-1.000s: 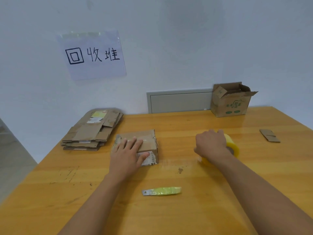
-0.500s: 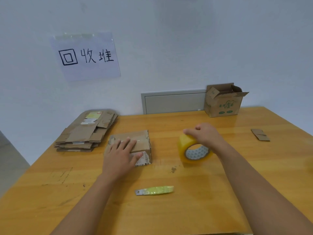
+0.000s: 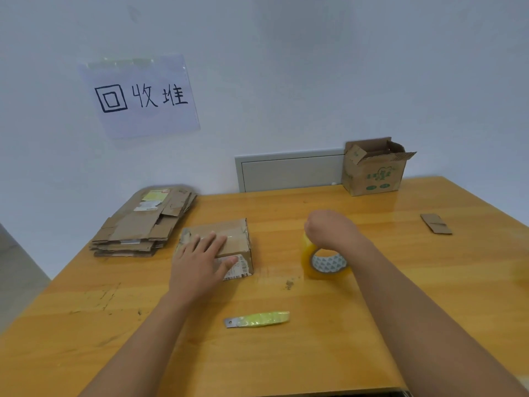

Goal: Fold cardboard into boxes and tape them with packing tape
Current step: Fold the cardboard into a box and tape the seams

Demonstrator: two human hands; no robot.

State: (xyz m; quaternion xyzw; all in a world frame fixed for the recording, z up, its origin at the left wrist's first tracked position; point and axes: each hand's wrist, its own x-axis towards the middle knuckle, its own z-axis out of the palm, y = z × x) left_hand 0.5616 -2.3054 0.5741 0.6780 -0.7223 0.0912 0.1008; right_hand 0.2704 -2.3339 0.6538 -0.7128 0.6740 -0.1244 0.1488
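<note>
Two hands, L (image 3: 197, 265) flat on labelled box (image 3: 229, 239), R (image 3: 329, 230) grips tape roll (image 3: 326, 263)

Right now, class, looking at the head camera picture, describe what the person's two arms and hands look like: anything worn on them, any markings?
Both forearms are bare up to the frame's edge: no sleeves show. The left hand and right hand wear no gloves. No watch, bracelet, ring or marking is visible on them.

Surface (image 3: 329, 353) orange-yellow wood. Tape roll (image 3: 310, 260) see-through yellow, white core with grey triangles. Small box (image 3: 229, 233) brown. Knife (image 3: 257, 319) bright yellow-green. Back box (image 3: 372, 179) brown, green print. Wall sign (image 3: 140, 96) white, black letters.
</note>
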